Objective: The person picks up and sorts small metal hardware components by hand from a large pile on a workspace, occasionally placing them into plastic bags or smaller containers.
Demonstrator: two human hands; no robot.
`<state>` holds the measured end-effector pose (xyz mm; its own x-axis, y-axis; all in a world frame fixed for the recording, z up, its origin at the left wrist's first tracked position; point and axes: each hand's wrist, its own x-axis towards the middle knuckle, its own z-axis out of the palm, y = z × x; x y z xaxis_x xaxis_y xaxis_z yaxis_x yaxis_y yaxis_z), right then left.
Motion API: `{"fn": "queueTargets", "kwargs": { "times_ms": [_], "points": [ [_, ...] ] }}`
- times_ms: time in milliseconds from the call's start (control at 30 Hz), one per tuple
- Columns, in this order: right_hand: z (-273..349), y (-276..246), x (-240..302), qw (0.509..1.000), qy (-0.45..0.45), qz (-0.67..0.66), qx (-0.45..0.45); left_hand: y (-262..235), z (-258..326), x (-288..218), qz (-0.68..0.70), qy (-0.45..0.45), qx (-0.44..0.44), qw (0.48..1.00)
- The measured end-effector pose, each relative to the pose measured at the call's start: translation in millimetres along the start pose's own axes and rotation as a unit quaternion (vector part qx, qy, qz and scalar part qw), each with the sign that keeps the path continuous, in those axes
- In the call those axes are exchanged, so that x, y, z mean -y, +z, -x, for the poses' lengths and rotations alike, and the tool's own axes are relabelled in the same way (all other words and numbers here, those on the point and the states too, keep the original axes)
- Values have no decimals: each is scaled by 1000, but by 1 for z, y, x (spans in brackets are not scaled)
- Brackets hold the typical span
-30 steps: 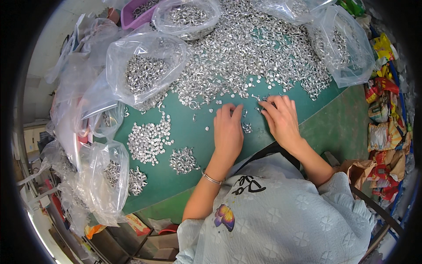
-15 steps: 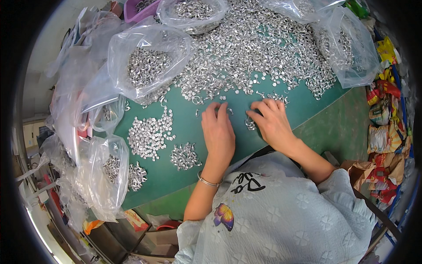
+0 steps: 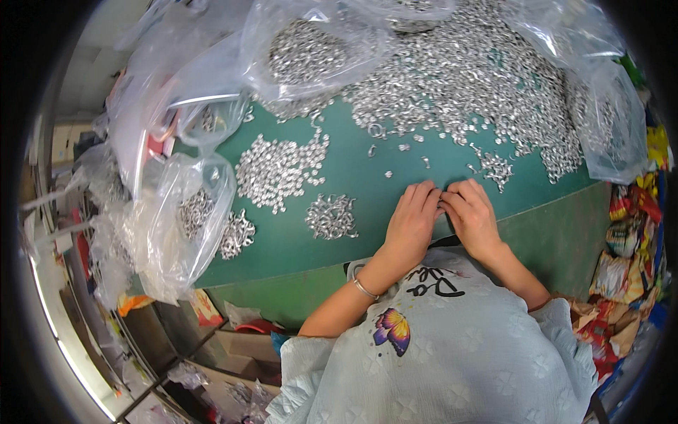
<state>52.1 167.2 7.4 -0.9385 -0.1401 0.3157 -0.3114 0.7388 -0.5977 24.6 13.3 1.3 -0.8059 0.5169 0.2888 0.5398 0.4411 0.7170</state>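
Both hands lie together on the green worktop close to its near edge. The left hand and the right hand meet at the fingertips, palms down. The fingers are curled over one spot, but I cannot tell if they pinch a piece, because the backs of the hands hide it.

The big heap of small silver metal pieces covers the far right part of the worktop and looks mostly untouched. Left of the hands lie a small pile and a wider pile, set apart from the heap. Clear bags with more pieces stand along the far and left edges. Judging by these amounts, only a small share is sorted, and most remains.
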Motion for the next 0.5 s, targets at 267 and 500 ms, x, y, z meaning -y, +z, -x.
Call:
{"fn": "queueTargets", "kwargs": {
  "times_ms": [267,500],
  "points": [
    [-35,67,41,990,-124,-55,40,-53,55,16,-224,-119,-101,962],
    [-42,60,34,988,-82,-121,42,-75,88,24,-173,-205,-219,938]
  ]
}}
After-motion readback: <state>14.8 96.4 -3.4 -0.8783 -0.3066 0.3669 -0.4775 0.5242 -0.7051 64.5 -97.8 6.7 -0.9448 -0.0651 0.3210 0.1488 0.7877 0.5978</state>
